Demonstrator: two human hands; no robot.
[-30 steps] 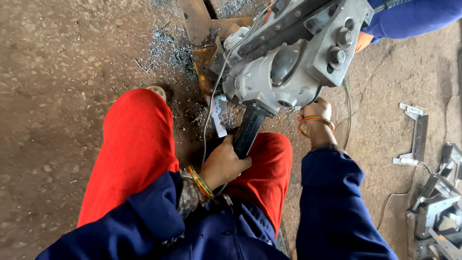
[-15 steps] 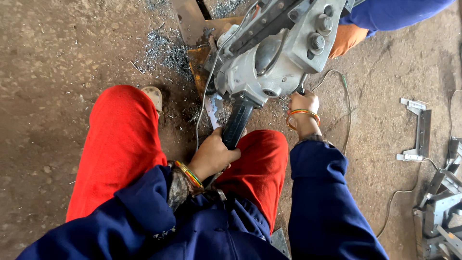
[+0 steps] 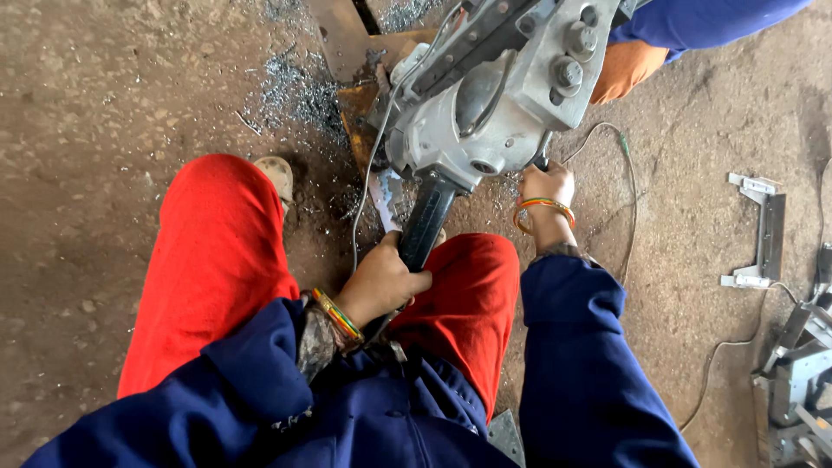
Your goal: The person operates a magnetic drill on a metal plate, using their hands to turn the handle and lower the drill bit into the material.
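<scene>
Along the left, bare concrete floor (image 3: 104, 104) is lying under a scatter of bright metal shavings (image 3: 299, 91), a sign that some cutting or drilling is already done here, though how much work is finished cannot be judged. The person is squatting in red trousers (image 3: 217, 260) and a blue jacket (image 3: 260, 407). Their left hand (image 3: 381, 282), with coloured bangles at the wrist, is wrapping its fingers closed around the lower end of a black handle (image 3: 426, 221) that is sloping up into a heavy grey machine head (image 3: 494, 95). A flat, jagged metal strip (image 3: 387, 198) is lying just beside that handle, partly under the machine, near a rusty steel bar (image 3: 360, 130); whether the tool is touching the bar is hidden by the housing. A thin cable (image 3: 368, 173) is hanging down past the strip. Further right, the right hand (image 3: 546, 184) is reaching up against the underside of the machine, fingers curled and pressed to it; what they are clamping cannot be told. Beyond the machine, another person's blue sleeve (image 3: 702, 17) and orange glove (image 3: 628, 69) are sitting close to the bolted plate. At the far right, a grey metal bracket (image 3: 763, 230) is lying alone on the floor, and more grey brackets (image 3: 797, 390) are piling at the edge, so it seems pieces are waiting or finished, which cannot be told.
</scene>
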